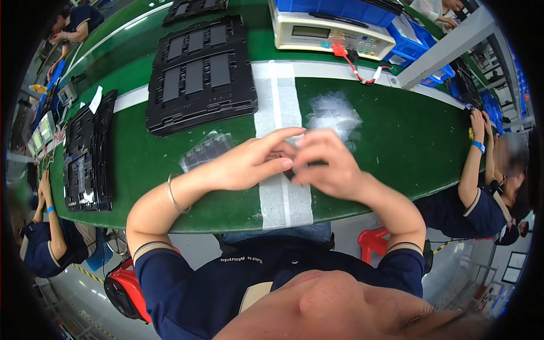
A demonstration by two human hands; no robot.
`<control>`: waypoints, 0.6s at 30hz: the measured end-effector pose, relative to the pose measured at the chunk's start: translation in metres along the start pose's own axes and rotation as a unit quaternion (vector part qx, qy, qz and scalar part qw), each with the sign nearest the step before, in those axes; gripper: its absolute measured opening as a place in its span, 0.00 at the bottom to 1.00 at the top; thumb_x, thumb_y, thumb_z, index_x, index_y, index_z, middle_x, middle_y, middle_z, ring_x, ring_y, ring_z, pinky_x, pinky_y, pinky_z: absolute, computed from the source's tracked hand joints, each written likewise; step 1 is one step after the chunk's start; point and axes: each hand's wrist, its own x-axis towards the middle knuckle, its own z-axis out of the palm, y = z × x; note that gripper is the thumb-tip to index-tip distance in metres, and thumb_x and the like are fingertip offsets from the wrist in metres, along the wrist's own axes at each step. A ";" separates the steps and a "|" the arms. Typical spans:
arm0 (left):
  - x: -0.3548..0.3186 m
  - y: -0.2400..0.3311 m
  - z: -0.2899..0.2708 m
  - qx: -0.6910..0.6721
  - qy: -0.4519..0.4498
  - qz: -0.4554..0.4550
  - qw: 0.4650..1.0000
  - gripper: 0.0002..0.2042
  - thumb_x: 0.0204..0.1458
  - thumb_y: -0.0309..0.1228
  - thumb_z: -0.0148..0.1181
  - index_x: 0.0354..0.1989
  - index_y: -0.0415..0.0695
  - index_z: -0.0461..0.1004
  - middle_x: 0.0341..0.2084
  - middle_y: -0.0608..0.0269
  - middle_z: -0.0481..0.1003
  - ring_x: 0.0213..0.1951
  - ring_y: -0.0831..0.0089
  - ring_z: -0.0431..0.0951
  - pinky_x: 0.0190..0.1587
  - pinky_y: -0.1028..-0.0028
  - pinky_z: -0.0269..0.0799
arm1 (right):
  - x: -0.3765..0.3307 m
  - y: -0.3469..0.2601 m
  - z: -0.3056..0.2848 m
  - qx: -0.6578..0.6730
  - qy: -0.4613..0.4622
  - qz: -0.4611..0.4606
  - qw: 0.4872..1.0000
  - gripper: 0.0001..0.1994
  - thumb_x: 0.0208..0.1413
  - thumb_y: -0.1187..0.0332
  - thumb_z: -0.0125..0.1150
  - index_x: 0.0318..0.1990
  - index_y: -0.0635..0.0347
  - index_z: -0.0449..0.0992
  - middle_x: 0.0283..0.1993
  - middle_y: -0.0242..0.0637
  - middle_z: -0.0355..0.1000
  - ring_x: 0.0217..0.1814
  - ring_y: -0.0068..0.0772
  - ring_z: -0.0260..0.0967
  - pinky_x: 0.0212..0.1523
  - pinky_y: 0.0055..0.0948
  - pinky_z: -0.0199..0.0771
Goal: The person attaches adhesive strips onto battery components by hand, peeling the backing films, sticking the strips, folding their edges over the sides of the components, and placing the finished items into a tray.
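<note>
Over the pale strip in the middle, my left hand is closed, thumb and fingers pinching a small dark piece that is mostly hidden. My right hand meets it from the right, its fingers bent in toward the same spot and blurred by motion; what they grip, if anything, cannot be made out. Just beyond my right hand lies a loose pile of clear plastic film pieces. Flat dark rectangular pieces on a clear sheet lie beside my left forearm, partly covered by it.
A stack of black trays with grey rectangular parts stands at the back left; more black trays stand far left. A cream meter with red leads sits at the back, near blue bins and a grey post. Co-workers sit on both sides.
</note>
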 end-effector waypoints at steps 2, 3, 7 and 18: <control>0.001 -0.008 -0.003 -0.074 0.044 -0.023 0.996 0.13 0.54 0.24 0.50 0.48 0.37 0.65 0.34 0.58 0.73 0.36 0.75 0.74 0.42 0.75 0.70 | 0.018 0.019 -0.002 -0.011 0.049 -0.015 0.999 0.08 0.34 0.76 0.62 0.26 0.53 0.76 0.37 0.33 0.64 0.42 0.38 0.62 0.42 0.34 0.63; 0.002 -0.008 -0.007 -0.099 0.056 -0.043 0.993 0.10 0.54 0.23 0.50 0.45 0.37 0.66 0.33 0.60 0.73 0.35 0.78 0.73 0.41 0.77 0.70 | 0.020 0.023 -0.002 -0.018 0.052 -0.011 0.998 0.08 0.34 0.76 0.62 0.26 0.53 0.76 0.37 0.33 0.64 0.42 0.38 0.62 0.42 0.34 0.63; 0.005 -0.011 -0.014 0.002 0.124 -0.074 0.990 0.04 0.52 0.24 0.53 0.32 0.36 0.70 0.24 0.65 0.74 0.28 0.83 0.71 0.32 0.81 0.68 | 0.005 0.032 0.009 0.059 0.060 0.070 0.994 0.09 0.37 0.78 0.55 0.28 0.55 0.76 0.35 0.35 0.62 0.40 0.37 0.60 0.42 0.30 0.60; 0.004 -0.009 0.008 0.160 -0.012 0.000 0.987 0.07 0.49 0.26 0.57 0.26 0.36 0.69 0.18 0.66 0.70 0.19 0.82 0.66 0.21 0.79 0.62 | -0.009 0.025 0.017 0.253 -0.119 0.202 0.939 0.12 0.48 0.66 0.61 0.22 0.62 0.66 0.32 0.35 0.64 0.35 0.32 0.62 0.37 0.27 0.63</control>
